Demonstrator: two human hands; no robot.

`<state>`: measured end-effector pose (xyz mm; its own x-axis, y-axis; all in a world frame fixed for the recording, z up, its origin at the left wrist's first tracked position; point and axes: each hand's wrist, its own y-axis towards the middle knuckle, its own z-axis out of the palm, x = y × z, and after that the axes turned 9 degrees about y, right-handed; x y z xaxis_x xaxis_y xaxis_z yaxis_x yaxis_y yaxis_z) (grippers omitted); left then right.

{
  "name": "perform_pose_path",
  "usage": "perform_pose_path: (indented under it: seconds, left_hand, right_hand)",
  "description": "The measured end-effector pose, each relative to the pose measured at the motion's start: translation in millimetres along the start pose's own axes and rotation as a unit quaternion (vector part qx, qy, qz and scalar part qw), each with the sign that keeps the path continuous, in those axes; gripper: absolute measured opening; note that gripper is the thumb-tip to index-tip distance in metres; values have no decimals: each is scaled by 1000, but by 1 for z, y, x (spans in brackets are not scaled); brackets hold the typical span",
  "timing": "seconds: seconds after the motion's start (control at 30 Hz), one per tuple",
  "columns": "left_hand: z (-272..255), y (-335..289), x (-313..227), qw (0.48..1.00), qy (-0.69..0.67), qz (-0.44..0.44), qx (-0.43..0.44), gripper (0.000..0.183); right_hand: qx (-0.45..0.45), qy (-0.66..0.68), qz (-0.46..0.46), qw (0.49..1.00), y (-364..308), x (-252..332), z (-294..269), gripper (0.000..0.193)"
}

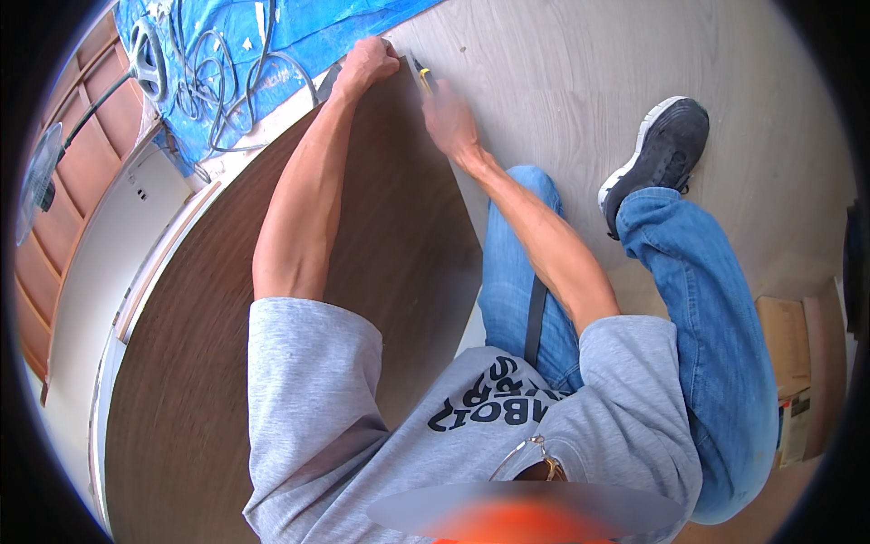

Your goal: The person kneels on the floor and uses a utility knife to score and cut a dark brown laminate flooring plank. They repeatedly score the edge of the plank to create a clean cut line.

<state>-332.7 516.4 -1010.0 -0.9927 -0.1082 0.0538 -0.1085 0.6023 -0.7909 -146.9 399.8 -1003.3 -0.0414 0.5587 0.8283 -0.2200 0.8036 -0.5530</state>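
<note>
A large brown wood-grain panel stands along my left side, its far corner up by both hands. My left hand is closed over the panel's top edge near that corner, fingers curled. Just right of the corner, my right hand is closed around a yellow-and-dark utility knife. The knife's tip points up and left, close beside the panel's edge; whether it touches is too small to tell. Motion blurs the right hand slightly. A small dark grey piece shows beside my left wrist, partly hidden.
Beyond the panel lies a blue tarp with coiled grey cable. A standing fan is at the far left. The floor is pale wood-grain. My shoe rests on it, and a cardboard box sits at right.
</note>
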Motion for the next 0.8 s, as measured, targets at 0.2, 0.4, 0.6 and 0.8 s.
perform_pose_path:
  seconds: [0.2,0.4,0.6,0.8]
  left_hand:
    - [-1,0,1,1000,-21,13,8,26]
    - [-1,1,1,1000,-18,12,9,25]
    - [-3,1,1,1000,-14,17,3,25]
    - [-2,3,0,999,-7,32,5,23]
  right_hand:
    - [21,-30,5,999,1,-6,-6,24]
    - [33,-41,18,998,8,-19,3,27]
    - [44,-15,16,999,7,-22,1,30]
    - [106,-123,11,987,19,-42,9,29]
